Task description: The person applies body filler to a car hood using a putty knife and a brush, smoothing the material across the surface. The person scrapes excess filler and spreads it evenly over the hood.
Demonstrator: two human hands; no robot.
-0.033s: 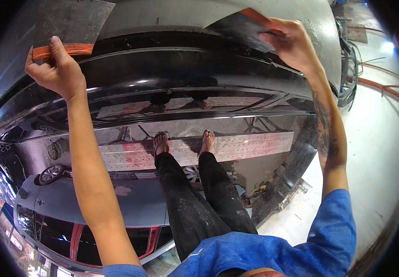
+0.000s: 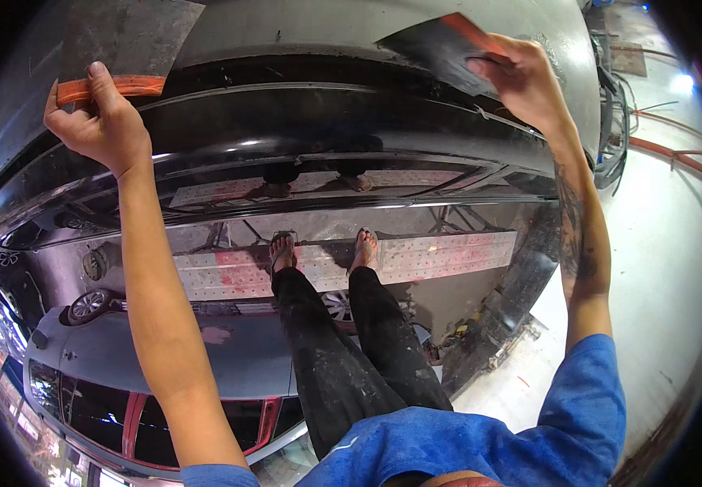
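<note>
At the upper left, my left hand (image 2: pixel 101 122) grips a broad filler spreader (image 2: pixel 127 40) by its orange edge, thumb on top. The flat grey blade points away from me, over the grey vehicle panel (image 2: pixel 302 23). My right hand (image 2: pixel 521 77) is closed on the orange edge of a second filler spreader (image 2: pixel 432 55). This one is tilted, its dark blade pointing left above the panel. Whether that blade touches the surface I cannot tell. Several of my right fingers are hidden behind it.
I stand on a raised perforated metal plank (image 2: pixel 448 256) along the vehicle's glossy black side (image 2: pixel 302 122). A car (image 2: pixel 237 357) with grey and red parts is behind me at lower left. Red bars (image 2: pixel 676 154) and cables are at the right.
My right hand and its spreader have shifted slightly to the right. The left hand and its spreader stay in place.
</note>
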